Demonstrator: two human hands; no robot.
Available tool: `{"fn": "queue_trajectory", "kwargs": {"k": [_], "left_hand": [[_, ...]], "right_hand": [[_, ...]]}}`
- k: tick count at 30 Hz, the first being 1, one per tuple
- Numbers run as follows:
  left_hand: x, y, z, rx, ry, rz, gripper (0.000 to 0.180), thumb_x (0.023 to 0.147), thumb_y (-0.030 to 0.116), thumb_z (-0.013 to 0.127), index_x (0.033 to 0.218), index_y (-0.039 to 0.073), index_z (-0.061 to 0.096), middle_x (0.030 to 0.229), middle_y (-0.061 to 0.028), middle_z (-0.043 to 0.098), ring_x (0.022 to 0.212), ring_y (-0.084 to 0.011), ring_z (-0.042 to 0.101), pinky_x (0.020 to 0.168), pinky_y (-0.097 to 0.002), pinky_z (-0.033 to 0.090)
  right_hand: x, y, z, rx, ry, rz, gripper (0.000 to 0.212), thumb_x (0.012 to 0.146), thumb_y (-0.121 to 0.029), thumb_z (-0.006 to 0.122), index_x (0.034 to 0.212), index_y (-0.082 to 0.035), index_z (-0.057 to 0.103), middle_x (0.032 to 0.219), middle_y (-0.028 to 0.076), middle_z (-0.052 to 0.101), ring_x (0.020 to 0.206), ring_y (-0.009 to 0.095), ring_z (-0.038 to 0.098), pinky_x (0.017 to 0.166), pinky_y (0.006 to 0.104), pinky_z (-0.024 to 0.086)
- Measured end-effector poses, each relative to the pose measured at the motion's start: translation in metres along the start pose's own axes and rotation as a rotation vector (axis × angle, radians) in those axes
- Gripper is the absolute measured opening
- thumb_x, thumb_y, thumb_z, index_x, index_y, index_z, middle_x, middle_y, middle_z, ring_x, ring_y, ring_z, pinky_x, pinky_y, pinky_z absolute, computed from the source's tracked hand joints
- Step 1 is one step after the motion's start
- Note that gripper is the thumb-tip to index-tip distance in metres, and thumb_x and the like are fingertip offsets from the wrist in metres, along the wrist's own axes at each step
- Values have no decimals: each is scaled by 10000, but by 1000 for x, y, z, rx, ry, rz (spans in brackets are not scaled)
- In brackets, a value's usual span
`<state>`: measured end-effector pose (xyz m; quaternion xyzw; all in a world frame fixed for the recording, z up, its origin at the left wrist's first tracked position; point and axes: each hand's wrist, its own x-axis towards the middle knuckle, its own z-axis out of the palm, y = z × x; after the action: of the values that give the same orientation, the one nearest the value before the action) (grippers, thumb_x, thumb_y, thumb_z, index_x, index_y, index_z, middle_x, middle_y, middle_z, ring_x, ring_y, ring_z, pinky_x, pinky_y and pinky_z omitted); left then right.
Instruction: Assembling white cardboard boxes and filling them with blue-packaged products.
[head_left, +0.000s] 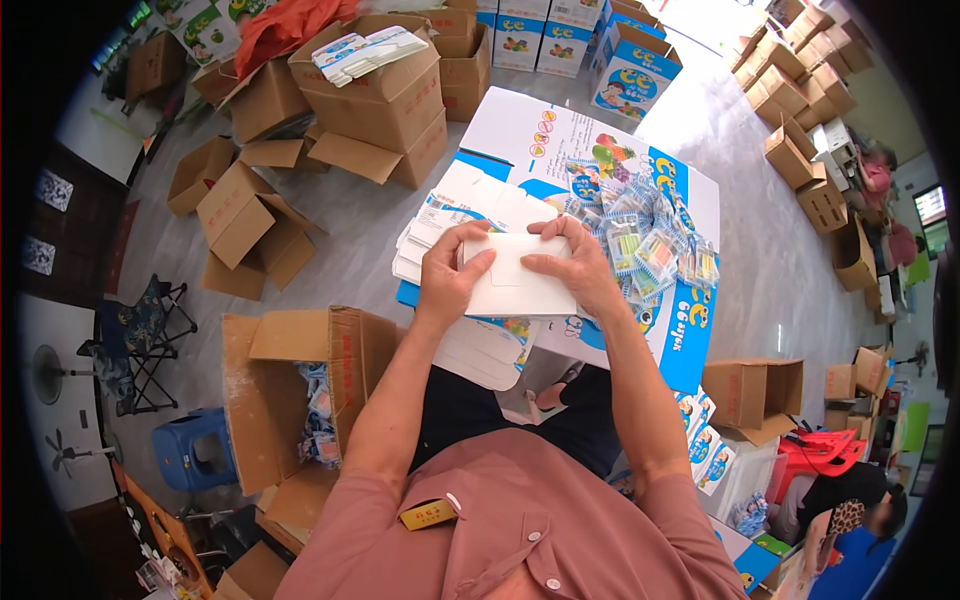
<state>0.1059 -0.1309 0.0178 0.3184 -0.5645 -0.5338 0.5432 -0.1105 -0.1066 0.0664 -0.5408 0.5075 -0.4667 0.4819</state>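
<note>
A small white carton (518,285) is held level in front of my chest, plain side up. My left hand (452,272) is closed on its left end, the thumb lying on top. On the other end, my right hand (578,262) grips it the same way. Beneath and beyond the hands, flat folded cartons (478,198) lie stacked on a large white and blue printed box (590,125). Right of my right hand, small clear and blue packets (650,240) are heaped on that box. More flat cartons (470,352) sit close to my lap.
On the left, an open cardboard box (270,340) holds more packets, beside a blue stool (195,450). Brown boxes (380,95) stand beyond on the grey floor. Another open box (750,390) is at right, near a seated person (835,510) and a red chair (815,452).
</note>
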Motion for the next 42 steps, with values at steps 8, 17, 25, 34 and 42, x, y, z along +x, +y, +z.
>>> {"fn": "queue_trajectory", "kwargs": {"k": [8, 17, 25, 34, 42], "left_hand": [[13, 27, 4, 326, -126, -464, 402, 1004, 237, 617, 1338, 20, 560, 1251, -169, 649, 1161, -225, 619, 983, -322, 488], [-1, 46, 28, 105, 206, -203, 317, 1015, 268, 634, 1220, 29, 668, 1241, -185, 636, 1142, -278, 615, 992, -359, 480], [-24, 94, 8, 636, -95, 865, 313, 979, 346, 652, 1150, 83, 657, 1310, -149, 576, 1284, -387, 509, 1009, -488, 492], [-28, 88, 1, -53, 38, 154, 1293, 632, 638, 870, 1595, 65, 224, 1521, -171, 403, 1426, -364, 380, 1173, -530, 307], [-2, 48, -47, 446, -400, -205, 1215, 628, 260, 887, 1586, 11, 182, 1517, -199, 399, 1450, -298, 351, 1189, -448, 294]], "right_hand": [[2, -22, -3, -573, -64, 113, 420, 808, -210, 810, 1169, -30, 692, 1212, 138, 677, 1076, 228, 648, 917, 364, 522], [-4, -5, 2, -44, 160, -118, 507, 1008, -373, 565, 1373, -21, 580, 1302, 143, 651, 1195, 241, 611, 1051, 355, 445], [-74, -64, -23, 385, 51, 341, 735, 1031, -496, 485, 1567, -18, 326, 1509, 166, 478, 1384, 267, 479, 1123, 361, 400], [-52, -35, -22, 611, -239, 63, 1223, 686, -229, 818, 1638, -66, 68, 1601, 205, 321, 1458, 302, 390, 1203, 447, 308], [-21, -38, -39, -503, -76, -145, 1223, 700, -390, 903, 1601, -36, 155, 1576, 272, 353, 1450, 371, 392, 1188, 424, 331]]}}
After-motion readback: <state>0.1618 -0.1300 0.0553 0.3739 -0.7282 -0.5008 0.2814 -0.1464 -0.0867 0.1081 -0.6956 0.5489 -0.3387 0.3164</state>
